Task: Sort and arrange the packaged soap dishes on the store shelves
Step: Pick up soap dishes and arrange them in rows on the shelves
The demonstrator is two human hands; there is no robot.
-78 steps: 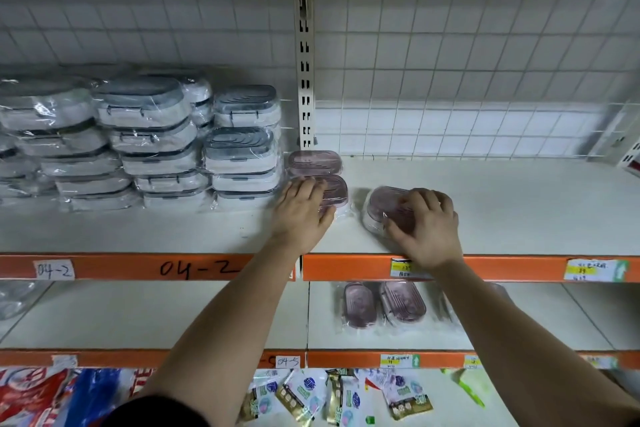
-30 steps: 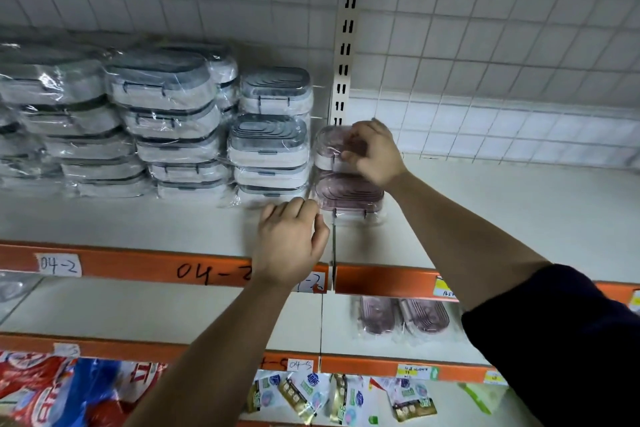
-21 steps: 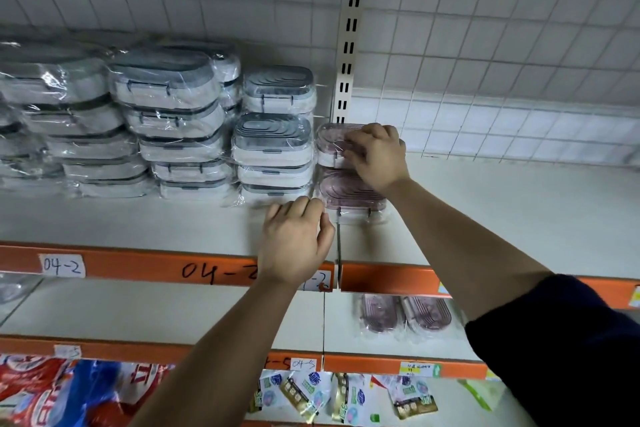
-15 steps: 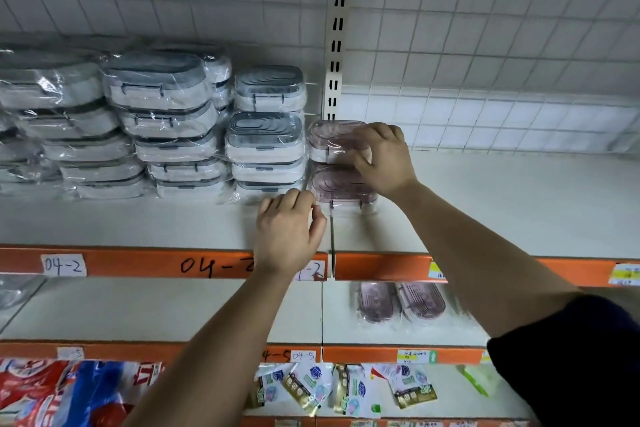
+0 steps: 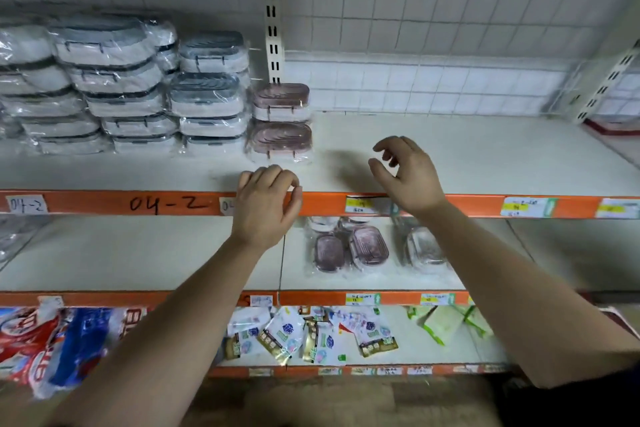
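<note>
Both hands (image 5: 265,204) (image 5: 408,173) hover loosely curled before the upper shelf (image 5: 450,152).

Two plastic-wrapped pink oval soap dishes (image 5: 281,121) sit stacked flat on the upper shelf (image 5: 450,149), touching taller stacks of wrapped grey-lidded white soap dishes (image 5: 207,94). More wrapped pink dishes (image 5: 349,246) lie loose on the lower shelf (image 5: 173,253).

Top shelf (image 5: 450,149): two-dish stack (image 5: 281,121) at foot of slotted upright (image 5: 272,10), one dish on other. Left of upright: tall stacks of wrapped dishes (image 5: 138,87), nearest stack just beside two-dish stack. Left hand (image 5: 265,204) below upright, at shelf front edge, before two-dish stack, apart from it. Right hand (image 5: 405,173) right of upright, over shelf, apart from stack. Middle shelf (image 5: 138,253), below and right of upright: loose dishes (image 5: 349,246) side by side. Bottom shelf (image 5: 433,350): sachets (image 5: 304,333) below upright, bags (image 5: 52,340) left of it.
</note>
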